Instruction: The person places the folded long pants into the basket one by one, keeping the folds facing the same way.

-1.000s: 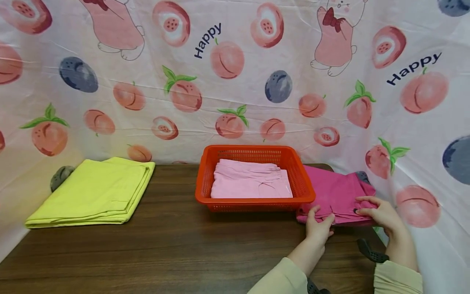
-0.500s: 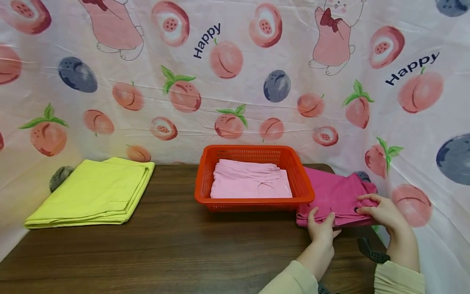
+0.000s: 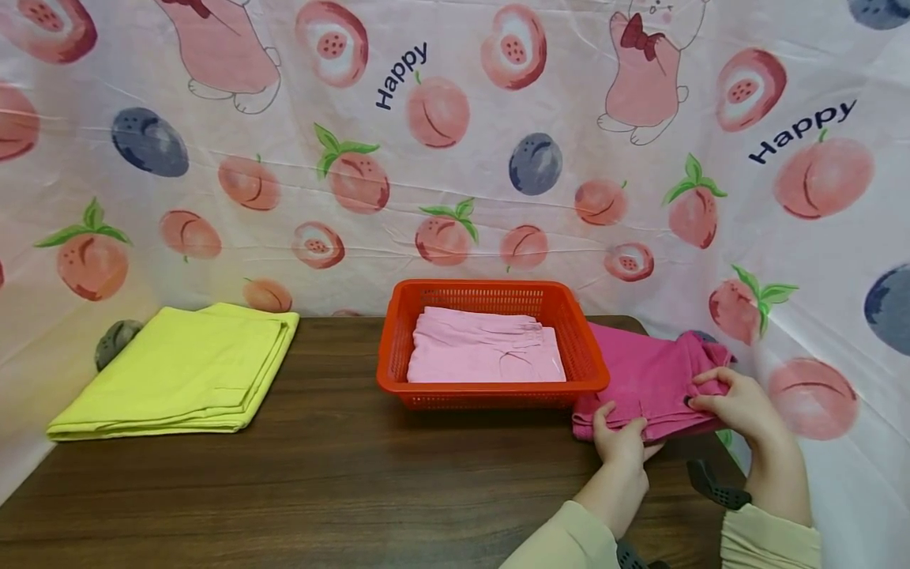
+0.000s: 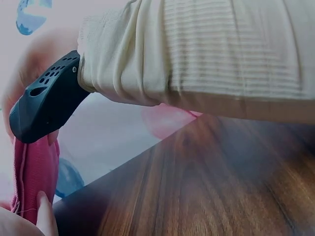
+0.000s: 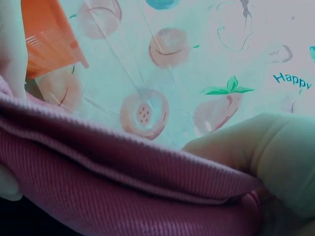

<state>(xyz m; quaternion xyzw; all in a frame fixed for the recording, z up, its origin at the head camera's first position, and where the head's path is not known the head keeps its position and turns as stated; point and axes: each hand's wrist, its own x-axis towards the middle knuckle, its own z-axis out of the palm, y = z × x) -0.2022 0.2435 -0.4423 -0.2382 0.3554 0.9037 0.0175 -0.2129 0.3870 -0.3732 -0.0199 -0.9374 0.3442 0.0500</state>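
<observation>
Rising at three o'clock of the rectangular orange plastic basket (image 3: 494,389), the folded magenta ribbed-fabric garment (image 3: 647,375) is pinched by left hand (image 3: 622,449) and right hand (image 3: 742,407), lifting apparently begun.

- Magenta cloth (image 3: 643,363): L side part. hid. behind red basket (image 3: 490,389); underside hid. in head view.
- L hand (image 3: 621,450): some fingers part. hid. under cloth; cut by lower L corner, L wrist view.
- R hand (image 3: 742,407): blurred, L wrist view; part. hid. by dk wrist device (image 4: 47,98).
- Dk spot (image 3: 687,401) by R fingertip: too sm. to ID.
- Pale pink cloth (image 3: 483,348): lower edge hid. by basket front.
- Grey rounded shape (image 3: 116,345): part. hid. behind yellow cloth (image 3: 178,363); print or obj., can't tell.
- L sleeve (image 3: 569,541), R sleeve (image 3: 770,537), table (image 3: 298,490): cut at bottom, head view.
- Animal print (image 3: 227,55), upper L: head cut off at top.
</observation>
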